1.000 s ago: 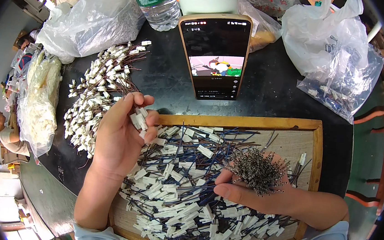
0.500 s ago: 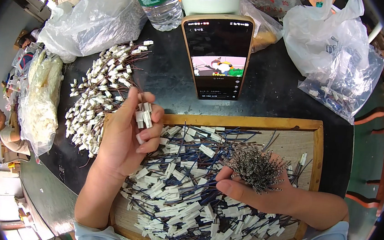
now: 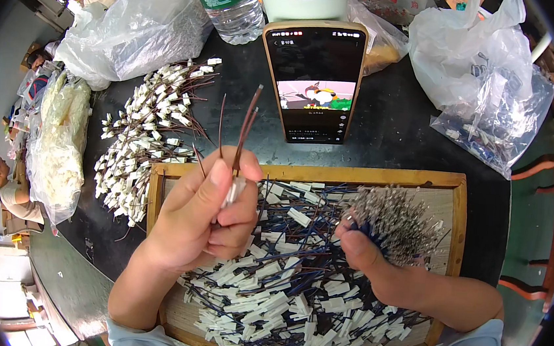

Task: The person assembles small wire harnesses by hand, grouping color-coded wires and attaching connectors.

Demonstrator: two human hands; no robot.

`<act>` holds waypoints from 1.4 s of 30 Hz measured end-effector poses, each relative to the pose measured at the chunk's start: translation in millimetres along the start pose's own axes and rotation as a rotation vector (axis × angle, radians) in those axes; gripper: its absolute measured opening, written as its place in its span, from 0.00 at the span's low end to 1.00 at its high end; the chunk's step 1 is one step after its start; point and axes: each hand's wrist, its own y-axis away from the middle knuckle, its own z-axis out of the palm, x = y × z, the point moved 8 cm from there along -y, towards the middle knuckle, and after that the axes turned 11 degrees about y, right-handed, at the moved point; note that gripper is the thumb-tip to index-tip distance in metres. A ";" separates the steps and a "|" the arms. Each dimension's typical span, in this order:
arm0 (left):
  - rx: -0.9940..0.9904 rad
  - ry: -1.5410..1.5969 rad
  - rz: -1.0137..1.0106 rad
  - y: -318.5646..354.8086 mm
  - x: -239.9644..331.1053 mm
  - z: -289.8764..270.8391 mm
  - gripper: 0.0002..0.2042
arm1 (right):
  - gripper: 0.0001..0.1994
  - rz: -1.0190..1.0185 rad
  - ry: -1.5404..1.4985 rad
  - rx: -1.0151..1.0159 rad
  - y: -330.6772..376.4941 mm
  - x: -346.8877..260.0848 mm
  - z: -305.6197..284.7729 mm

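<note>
My left hand (image 3: 193, 225) is closed around white wire connectors (image 3: 233, 191); their brown wires stick up past the fingertips. In my right hand (image 3: 383, 274) is a thick bundle of blue wires (image 3: 404, 227), with metal terminals fanned out at its far end. Both hands are above a wooden-framed tray (image 3: 356, 174). Inside it, many white connectors with blue and brown wires (image 3: 266, 297) lie in a loose heap. Left of the tray, on the black table, is a pile of white connectors with brown wires (image 3: 135, 154).
A phone (image 3: 311, 120) stands upright behind the tray, before a pale container (image 3: 302, 0) and a water bottle (image 3: 232, 4). Plastic bags lie at the back left (image 3: 137, 35) and right (image 3: 477, 65). Several people (image 3: 15, 196) are off to the left.
My left hand has turned and moved slightly right and down, so the brown wires now point up. The wire bundle in my right hand has tilted and shifted right.
</note>
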 end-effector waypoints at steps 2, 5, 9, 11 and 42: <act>-0.118 -0.174 0.050 2.8 -0.9 11.9 0.14 | 0.08 -0.247 0.037 -0.063 0.9 -12.3 5.0; -0.180 -0.270 0.026 10.6 -5.6 18.8 0.16 | 0.09 -0.479 0.427 -0.107 4.6 -25.4 12.0; -0.284 -0.260 -0.016 15.7 -12.4 32.6 0.15 | 0.10 -0.742 0.385 0.058 14.5 -23.7 7.4; -0.294 -0.260 -0.086 17.4 -17.0 29.5 0.15 | 0.09 -0.539 0.327 -0.100 8.8 -31.9 12.6; 0.105 -0.454 0.001 17.6 -0.6 5.2 0.09 | 0.09 -0.437 0.945 0.164 11.8 -34.0 -9.0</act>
